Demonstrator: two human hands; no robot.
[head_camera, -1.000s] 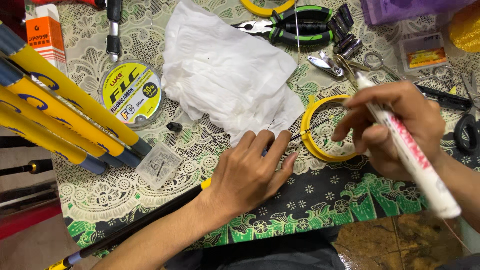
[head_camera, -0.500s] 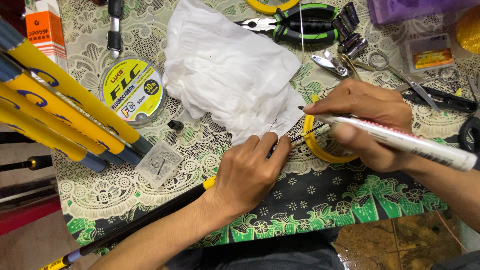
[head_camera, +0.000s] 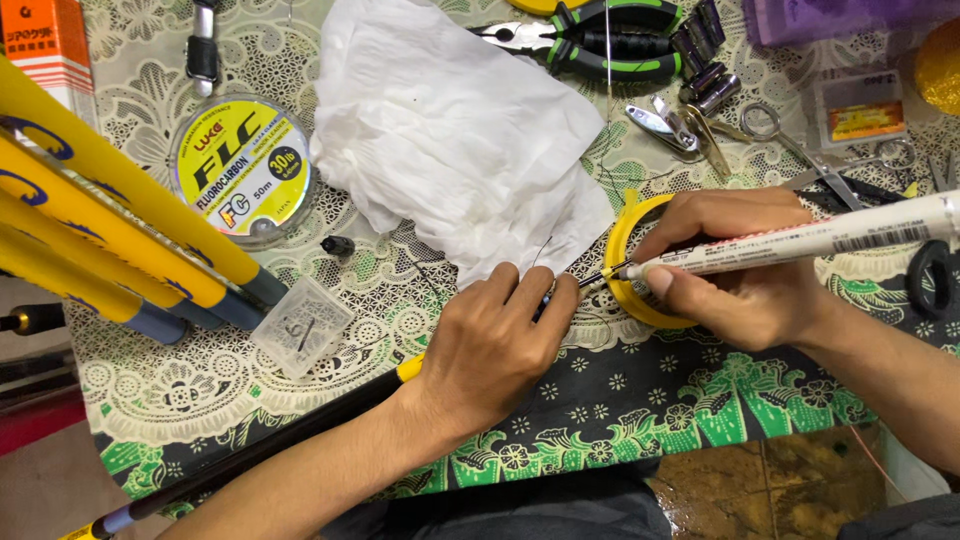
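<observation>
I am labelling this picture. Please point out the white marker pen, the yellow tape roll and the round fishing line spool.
white marker pen (head_camera: 800, 240), head view, middle of its barrel.
yellow tape roll (head_camera: 615, 250), head view, left rim.
round fishing line spool (head_camera: 243, 168), head view, centre of its label.

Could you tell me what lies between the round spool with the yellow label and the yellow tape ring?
In the head view, a crumpled white tissue sheet lies between them.

Open desk (head_camera: 640, 400) strip near edge. Blocked ahead: tissue (head_camera: 450, 130), pliers (head_camera: 600, 40); left: yellow rods (head_camera: 110, 220), line spool (head_camera: 243, 170).
</observation>
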